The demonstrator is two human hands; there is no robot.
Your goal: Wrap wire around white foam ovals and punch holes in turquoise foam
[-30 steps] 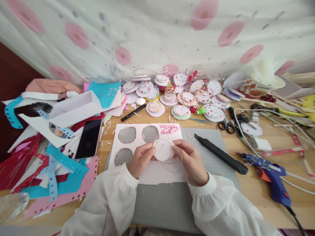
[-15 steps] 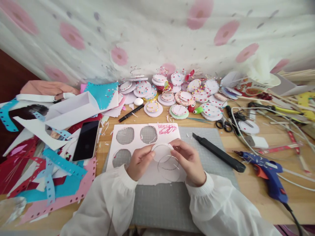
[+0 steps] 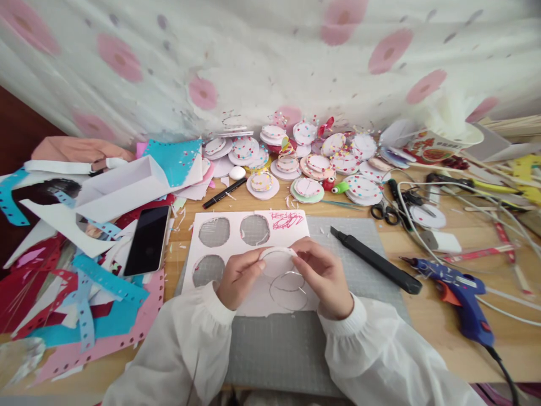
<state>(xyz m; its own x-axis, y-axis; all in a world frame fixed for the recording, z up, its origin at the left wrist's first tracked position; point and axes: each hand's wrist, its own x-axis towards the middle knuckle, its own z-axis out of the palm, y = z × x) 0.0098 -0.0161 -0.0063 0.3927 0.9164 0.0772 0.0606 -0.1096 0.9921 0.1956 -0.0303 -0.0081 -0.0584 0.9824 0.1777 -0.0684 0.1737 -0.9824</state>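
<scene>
Between both hands I hold a round white disc (image 3: 276, 262), tilted above the mat. My left hand (image 3: 242, 277) pinches its left edge, and my right hand (image 3: 323, 275) pinches the right edge. Thin ring-shaped lines (image 3: 288, 290) show below the disc; whether they are wire or cut marks I cannot tell. Under my hands lies a white sheet (image 3: 234, 223) with several round holes and red scribbles at its top right corner. The sheet rests on a grey cutting mat (image 3: 274, 349). A black utility knife (image 3: 376, 260) lies on the mat to the right.
Paper scraps (image 3: 110, 279) and a phone (image 3: 147, 239) crowd the left side. Several stacked decorated discs (image 3: 262, 183) line the back, near a black marker (image 3: 225, 193). At right are a blue glue gun (image 3: 460, 299), scissors (image 3: 384, 212), a white cable (image 3: 416, 225) and a paper bowl (image 3: 439, 144).
The disc has tilted so that its face shows flatter and its rim is more visible. My hands stay in nearly the same place, still gripping it.
</scene>
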